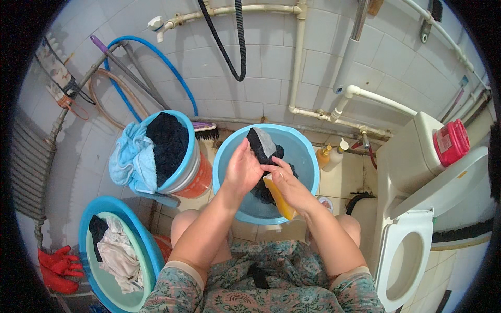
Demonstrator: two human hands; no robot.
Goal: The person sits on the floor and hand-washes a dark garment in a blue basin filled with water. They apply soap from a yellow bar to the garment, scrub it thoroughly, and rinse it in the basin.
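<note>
My left hand (241, 169) is raised over a light-blue basin (223, 201), its fingers partly hidden behind a black cloth piece with a grey patch (265, 142), perhaps a sock, which it holds up. In my right hand (289, 189) is a long yellow bar (279, 198) with a pale end, which looks like laundry soap. Fingers of the right hand reach up to the lower edge of the black cloth and nearly meet the left hand. Below the hands, more dark wet cloth (262, 194) lies in the basin.
Left stands a bucket with black cloth (168, 140) and a light-blue towel (133, 156) over its rim. Nearer, a green basin (112, 295) of pale clothes sits inside a blue tub (86, 237). Pump bottles (334, 156) and a toilet (402, 266) are right.
</note>
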